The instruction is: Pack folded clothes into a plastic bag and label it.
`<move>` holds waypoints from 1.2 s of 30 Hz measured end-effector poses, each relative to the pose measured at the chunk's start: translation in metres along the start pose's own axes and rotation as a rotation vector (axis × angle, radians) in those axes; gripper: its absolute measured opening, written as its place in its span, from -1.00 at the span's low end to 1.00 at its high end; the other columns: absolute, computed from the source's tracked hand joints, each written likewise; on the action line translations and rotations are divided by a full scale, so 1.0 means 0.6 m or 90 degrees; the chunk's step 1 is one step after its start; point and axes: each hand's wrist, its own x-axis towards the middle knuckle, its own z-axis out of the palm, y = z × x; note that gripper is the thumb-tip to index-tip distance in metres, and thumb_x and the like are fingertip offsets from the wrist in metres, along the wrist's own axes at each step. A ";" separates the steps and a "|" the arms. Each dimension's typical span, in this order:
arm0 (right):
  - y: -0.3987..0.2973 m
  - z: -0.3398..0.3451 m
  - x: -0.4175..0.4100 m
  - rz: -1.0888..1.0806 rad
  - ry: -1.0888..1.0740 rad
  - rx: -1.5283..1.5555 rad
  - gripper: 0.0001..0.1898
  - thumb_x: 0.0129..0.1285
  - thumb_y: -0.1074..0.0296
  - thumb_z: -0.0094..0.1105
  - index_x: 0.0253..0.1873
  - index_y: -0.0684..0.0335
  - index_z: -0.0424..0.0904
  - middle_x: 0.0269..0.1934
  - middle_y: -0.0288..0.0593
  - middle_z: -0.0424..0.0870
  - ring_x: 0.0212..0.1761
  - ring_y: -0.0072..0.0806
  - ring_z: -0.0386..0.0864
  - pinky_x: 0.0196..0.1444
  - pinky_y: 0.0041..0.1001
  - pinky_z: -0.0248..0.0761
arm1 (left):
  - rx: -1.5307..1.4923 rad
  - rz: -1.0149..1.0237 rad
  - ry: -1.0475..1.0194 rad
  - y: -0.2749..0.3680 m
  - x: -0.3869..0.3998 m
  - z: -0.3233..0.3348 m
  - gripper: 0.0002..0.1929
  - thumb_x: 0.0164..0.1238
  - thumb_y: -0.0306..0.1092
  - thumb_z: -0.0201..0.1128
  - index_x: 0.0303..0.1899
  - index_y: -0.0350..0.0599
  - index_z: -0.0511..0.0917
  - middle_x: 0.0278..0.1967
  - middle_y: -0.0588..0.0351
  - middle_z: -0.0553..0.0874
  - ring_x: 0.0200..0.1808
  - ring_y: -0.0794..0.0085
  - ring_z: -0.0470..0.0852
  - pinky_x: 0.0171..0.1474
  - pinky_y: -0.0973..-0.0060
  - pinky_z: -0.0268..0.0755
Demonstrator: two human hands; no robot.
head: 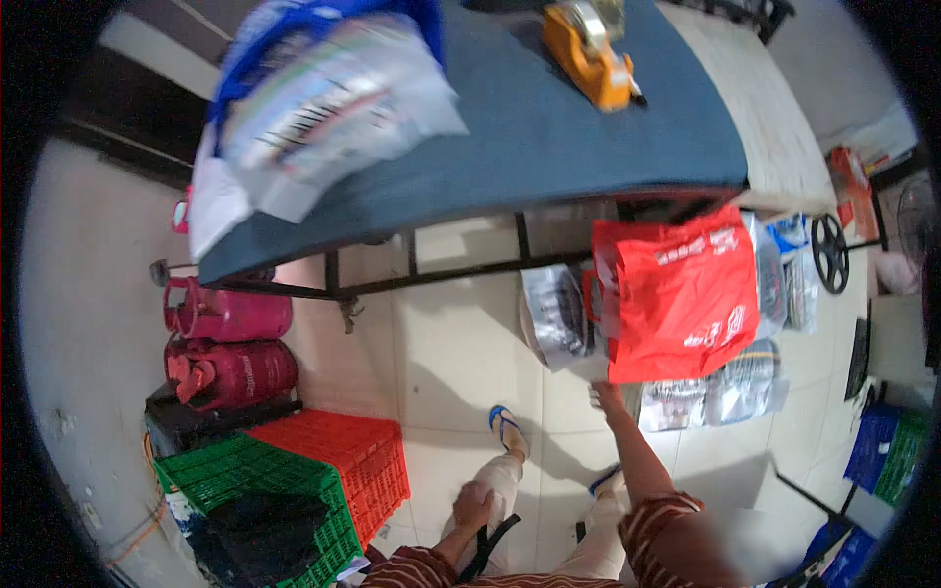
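Note:
My right hand (609, 398) reaches forward to the lower left corner of a large red plastic bag (684, 301) bearing white print. Its fingers are partly visible at the bag's edge; whether they grip it I cannot tell. A red handle loop shows on the bag's left side. Silver printed packages lie around the bag: one plastic pack (556, 316) to its left and a flat one (673, 403) below it on the tiled floor. My left hand (473, 505) hangs by my left thigh, fingers curled, with nothing visible in it. A black strap (491, 544) dangles beside it.
Ahead stands a dark-topped table (507, 140) with a metal frame, carrying an orange tape dispenser (595, 62) and white plastic packaging (331, 117). Pink gas cylinders (242, 371) and green (250, 456) and red crates (360, 456) stand left. Blue crates (872, 445) stand right.

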 end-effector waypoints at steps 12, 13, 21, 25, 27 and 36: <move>-0.199 -0.084 -0.368 0.112 -0.028 -0.061 -0.75 0.12 0.25 0.01 -0.12 0.18 0.48 -0.30 -0.15 0.59 -0.31 -0.41 0.54 -0.31 -0.44 0.42 | -0.304 0.146 0.047 0.160 0.123 -0.284 -0.67 0.29 -0.23 -0.13 -0.16 -0.25 0.52 -0.30 0.05 0.65 -0.32 0.48 0.59 -0.18 0.55 0.42; -0.243 -0.063 -0.369 0.067 -0.048 -0.048 -0.72 0.14 0.17 0.05 -0.17 0.26 0.51 -0.37 -0.14 0.60 -0.37 -0.42 0.55 -0.33 -0.46 0.42 | -0.472 0.079 0.024 0.196 0.113 -0.324 -0.71 0.24 -0.29 -0.09 -0.20 -0.26 0.54 -0.34 0.09 0.66 -0.36 0.51 0.59 -0.23 0.57 0.43; -0.689 0.181 -0.324 -0.366 -0.196 -0.149 -0.73 0.19 0.22 0.05 -0.12 0.27 0.48 -0.38 -0.26 0.57 -0.46 -0.57 0.48 -0.45 -0.59 0.38 | -0.425 0.212 0.209 0.426 0.212 -0.567 -0.74 0.28 -0.32 0.03 -0.09 -0.27 0.45 -0.20 0.05 0.60 -0.19 0.47 0.55 -0.06 0.57 0.35; -0.830 0.284 -0.258 -0.506 -0.119 -0.134 -0.69 0.13 0.33 0.11 -0.02 0.26 0.42 -0.35 -0.20 0.58 -0.44 -0.55 0.49 -0.49 -0.61 0.36 | -0.541 0.330 0.359 0.569 0.329 -0.695 -0.68 0.26 -0.41 0.04 0.04 -0.24 0.35 -0.07 0.06 0.52 -0.03 0.36 0.48 0.03 0.50 0.30; -0.882 0.326 -0.236 -0.497 -0.079 -0.223 -0.59 0.08 0.37 0.10 0.07 0.25 0.34 -0.22 -0.19 0.55 -0.29 -0.53 0.48 -0.38 -0.56 0.39 | -0.447 0.338 0.428 0.631 0.375 -0.746 -0.59 0.20 -0.43 0.09 0.10 -0.22 0.28 -0.01 0.05 0.47 0.02 0.30 0.45 0.05 0.47 0.29; -0.948 0.435 -0.139 -0.589 -0.017 -0.155 -0.63 0.21 0.35 -0.04 0.11 0.30 0.31 0.00 -0.19 0.47 -0.04 -0.49 0.41 -0.05 -0.49 0.29 | -0.257 0.428 0.314 0.676 0.485 -0.792 -0.52 0.01 -0.56 0.02 0.08 -0.32 0.29 -0.19 -0.21 0.57 -0.16 0.17 0.56 -0.07 0.42 0.36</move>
